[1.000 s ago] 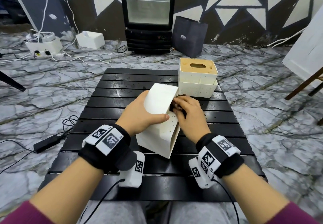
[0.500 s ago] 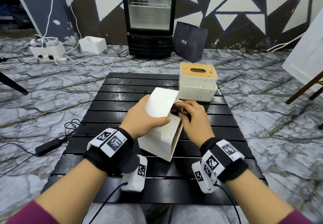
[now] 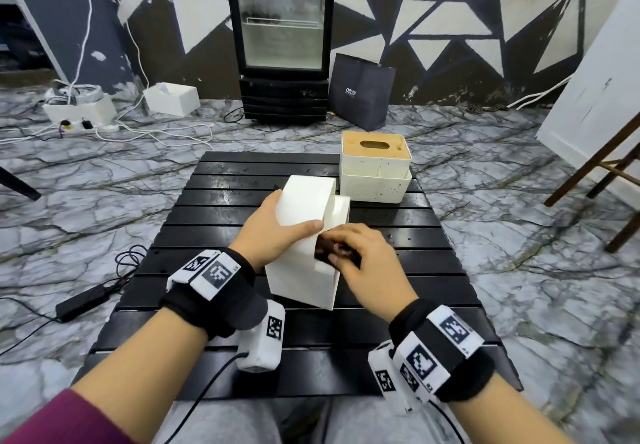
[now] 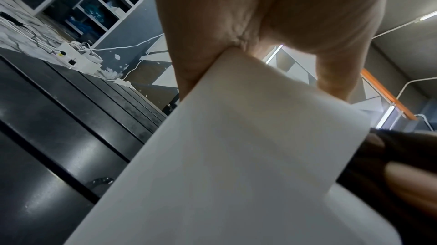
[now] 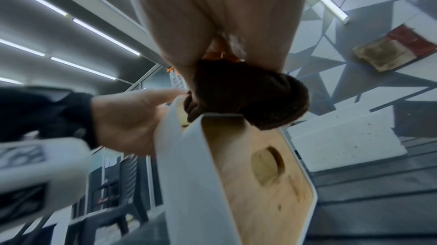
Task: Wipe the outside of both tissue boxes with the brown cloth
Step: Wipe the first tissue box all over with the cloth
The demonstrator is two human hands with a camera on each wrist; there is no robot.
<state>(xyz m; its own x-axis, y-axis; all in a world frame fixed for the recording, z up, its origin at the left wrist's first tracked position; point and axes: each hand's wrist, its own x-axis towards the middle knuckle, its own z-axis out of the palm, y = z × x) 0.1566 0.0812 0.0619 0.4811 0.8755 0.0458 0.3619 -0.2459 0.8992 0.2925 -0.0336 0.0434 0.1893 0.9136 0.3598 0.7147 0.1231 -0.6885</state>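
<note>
**Wiping the first box, second one waiting**

We judge ourselves to be mid-way through the first half of the job: the near tissue box is tipped up on the desk, its wooden lid facing right, and the brown cloth is pressed against its upper right edge. Our left hand steadies the box, the grip wrapped over its top with the thumb lying across the near face. Our right hand has its grip bunched round the cloth, fingers curled and pinching it into a wad; the right wrist view shows that wad sitting right on the corner where the white wall meets the lid.

The far tissue box stands upright at the back right of the desk, close behind the tilted one, and looks untouched by either hand.

Next, we think, the cloth should run down the remaining faces while the left hand turns the box, which calls for a firm hold, since the box rests on one narrow end and could tip.

For room: open slats lie to the left and in front of the box, so turning it that way is easy. To the right the desk edge is not far off, and the far box crowds the rear, so wide sweeps backward risk a knock.
</note>
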